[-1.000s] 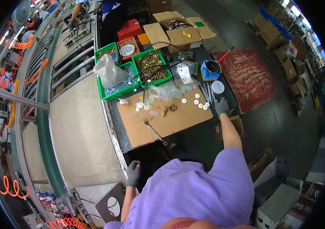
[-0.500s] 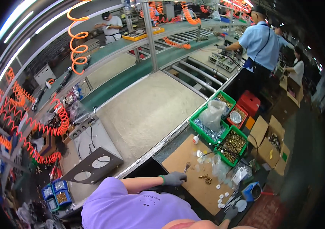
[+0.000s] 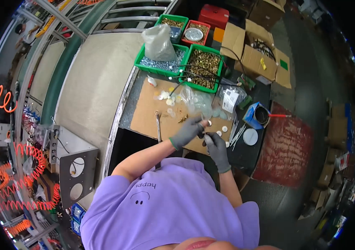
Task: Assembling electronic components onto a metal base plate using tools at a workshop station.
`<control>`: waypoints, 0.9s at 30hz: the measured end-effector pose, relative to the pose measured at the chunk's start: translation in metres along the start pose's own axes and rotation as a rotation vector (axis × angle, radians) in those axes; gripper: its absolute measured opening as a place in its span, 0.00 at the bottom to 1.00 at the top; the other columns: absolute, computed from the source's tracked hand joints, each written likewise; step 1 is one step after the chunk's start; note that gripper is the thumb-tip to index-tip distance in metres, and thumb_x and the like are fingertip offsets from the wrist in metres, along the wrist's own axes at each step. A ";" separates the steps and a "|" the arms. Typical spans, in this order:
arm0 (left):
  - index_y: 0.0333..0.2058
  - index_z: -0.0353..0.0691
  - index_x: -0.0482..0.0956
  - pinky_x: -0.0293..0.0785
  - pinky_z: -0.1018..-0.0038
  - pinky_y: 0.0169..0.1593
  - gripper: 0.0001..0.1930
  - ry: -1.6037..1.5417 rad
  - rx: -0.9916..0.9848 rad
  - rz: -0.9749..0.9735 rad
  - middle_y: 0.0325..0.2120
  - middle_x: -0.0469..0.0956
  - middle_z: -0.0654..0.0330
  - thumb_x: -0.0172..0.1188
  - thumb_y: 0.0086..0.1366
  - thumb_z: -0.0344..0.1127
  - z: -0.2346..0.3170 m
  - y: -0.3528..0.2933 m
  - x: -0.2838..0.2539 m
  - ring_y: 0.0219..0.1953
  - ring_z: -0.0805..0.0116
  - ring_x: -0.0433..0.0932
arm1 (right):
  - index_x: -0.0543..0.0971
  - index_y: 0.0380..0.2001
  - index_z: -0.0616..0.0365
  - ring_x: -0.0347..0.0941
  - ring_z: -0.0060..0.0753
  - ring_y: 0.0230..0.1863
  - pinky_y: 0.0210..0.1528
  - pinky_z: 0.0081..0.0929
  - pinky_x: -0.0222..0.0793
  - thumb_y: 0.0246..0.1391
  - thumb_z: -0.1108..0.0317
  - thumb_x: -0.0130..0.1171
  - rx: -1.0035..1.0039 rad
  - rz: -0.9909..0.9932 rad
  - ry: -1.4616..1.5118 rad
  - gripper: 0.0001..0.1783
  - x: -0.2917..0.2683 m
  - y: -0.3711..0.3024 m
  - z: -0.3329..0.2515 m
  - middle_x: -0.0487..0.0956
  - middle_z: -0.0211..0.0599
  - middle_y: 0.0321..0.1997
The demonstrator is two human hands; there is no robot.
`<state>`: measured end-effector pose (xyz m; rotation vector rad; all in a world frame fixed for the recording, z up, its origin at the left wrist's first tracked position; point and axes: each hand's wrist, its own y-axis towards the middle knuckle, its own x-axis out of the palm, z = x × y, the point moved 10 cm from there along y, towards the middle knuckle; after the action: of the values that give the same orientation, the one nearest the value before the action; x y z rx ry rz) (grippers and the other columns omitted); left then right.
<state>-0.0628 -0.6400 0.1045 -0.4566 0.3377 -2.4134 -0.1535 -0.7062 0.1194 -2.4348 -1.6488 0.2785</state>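
Note:
Both my hands wear grey gloves and meet over the near right corner of a brown cardboard sheet [image 3: 148,114] on the bench. My left hand [image 3: 188,130] pinches a small white round part [image 3: 209,123] at its fingertips. My right hand [image 3: 217,146] is curled just below it, its fingers against a small dark piece [image 3: 202,135] between the two hands. A metal spanner [image 3: 158,125] lies on the cardboard to the left of my hands. Loose white caps [image 3: 169,98] and a few brass pieces [image 3: 182,118] lie just beyond them.
Green bins of silver screws [image 3: 160,64] and brass parts [image 3: 202,64] stand at the back, beside a red bin [image 3: 194,32] and open cardboard boxes [image 3: 252,54]. Clear bags [image 3: 198,100], thin rods [image 3: 235,133], a blue tub [image 3: 255,116] and a white lid [image 3: 250,136] lie right. A two-holed steel plate [image 3: 77,175] sits left.
My head has swung back down over the bench. My left hand has left the bench edge, and both hands have come together over the cardboard's near right corner.

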 end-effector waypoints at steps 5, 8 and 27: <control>0.34 0.35 0.74 0.69 0.78 0.28 0.16 -0.100 -0.091 0.072 0.22 0.68 0.66 0.53 0.63 0.45 -0.039 -0.006 -0.016 0.24 0.78 0.69 | 0.75 0.32 0.64 0.74 0.28 0.26 0.30 0.25 0.68 0.54 0.63 0.53 -0.046 -0.056 -0.231 0.13 -0.005 -0.011 0.040 0.77 0.42 0.24; 0.39 0.32 0.72 0.69 0.80 0.31 0.17 -0.071 -0.097 0.053 0.23 0.70 0.66 0.51 0.64 0.44 -0.050 -0.020 -0.025 0.26 0.77 0.72 | 0.75 0.32 0.64 0.76 0.32 0.28 0.30 0.27 0.69 0.53 0.63 0.54 0.087 -0.141 -0.235 0.12 0.000 -0.012 0.064 0.78 0.45 0.27; 0.39 0.44 0.71 0.70 0.60 0.39 0.12 1.105 0.015 0.592 0.36 0.71 0.52 0.55 0.54 0.30 -0.065 0.008 -0.139 0.38 0.49 0.72 | 0.75 0.36 0.59 0.62 0.12 0.17 0.19 0.14 0.60 0.57 0.65 0.51 0.225 0.115 0.087 0.09 -0.062 -0.041 0.107 0.72 0.26 0.21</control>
<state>0.0163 -0.5491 0.0099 0.9211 0.7764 -1.8434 -0.2406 -0.7434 0.0301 -2.3400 -1.3639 0.3492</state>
